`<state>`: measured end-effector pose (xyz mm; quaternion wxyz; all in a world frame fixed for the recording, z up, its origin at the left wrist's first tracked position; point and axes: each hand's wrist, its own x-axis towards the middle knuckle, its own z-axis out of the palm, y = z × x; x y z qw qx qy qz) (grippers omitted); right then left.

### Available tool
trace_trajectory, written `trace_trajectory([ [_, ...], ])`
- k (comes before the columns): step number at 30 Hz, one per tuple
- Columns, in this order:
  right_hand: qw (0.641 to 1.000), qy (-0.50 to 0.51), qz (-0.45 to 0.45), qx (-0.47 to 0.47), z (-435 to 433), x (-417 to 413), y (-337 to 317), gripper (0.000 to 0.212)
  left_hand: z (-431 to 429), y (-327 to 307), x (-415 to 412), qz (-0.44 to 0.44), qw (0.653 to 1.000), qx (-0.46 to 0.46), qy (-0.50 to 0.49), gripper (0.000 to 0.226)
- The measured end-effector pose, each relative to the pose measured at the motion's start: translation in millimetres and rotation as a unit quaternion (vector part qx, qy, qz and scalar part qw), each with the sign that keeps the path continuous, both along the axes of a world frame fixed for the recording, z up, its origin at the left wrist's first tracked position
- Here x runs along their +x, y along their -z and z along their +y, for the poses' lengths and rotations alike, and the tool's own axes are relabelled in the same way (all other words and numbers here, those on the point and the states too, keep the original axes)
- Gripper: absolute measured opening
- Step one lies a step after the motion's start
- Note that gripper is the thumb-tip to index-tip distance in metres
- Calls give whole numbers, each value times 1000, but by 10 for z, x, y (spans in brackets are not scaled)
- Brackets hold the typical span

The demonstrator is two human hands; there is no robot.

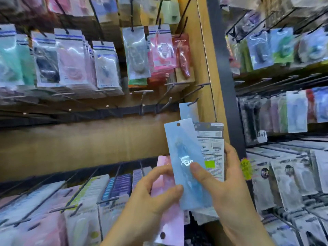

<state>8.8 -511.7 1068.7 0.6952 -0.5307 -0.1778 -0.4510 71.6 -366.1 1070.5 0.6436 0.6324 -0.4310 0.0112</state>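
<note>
I hold a light blue packet (184, 150) with a hang hole at its top, upright in front of a store display. My right hand (229, 189) grips it together with a white packet (213, 148) printed with text behind it, thumb pressed on the blue front. My left hand (152, 190) pinches the blue packet's lower left edge and also holds a pink packet (170, 221) that hangs down behind it. Another light blue packet (188, 112) hangs on a hook just above.
Several bare metal hooks (159, 103) stick out of the wooden back panel (88, 142) above my hands. Packets fill the hooks above (74, 61), below left (53, 210) and on the right rack (292, 174). A dark upright post (229, 86) divides the racks.
</note>
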Motion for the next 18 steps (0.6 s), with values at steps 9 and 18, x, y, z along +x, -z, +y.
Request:
trace_trajectory([
  [9,999,30,-30,-20,-295,85,-130,55,-220,-300,103,2,998,54,-18,18],
  [18,987,129,-19,-90,-464,140,-318,58,-501,-686,213,-36,991,129,-21,21],
])
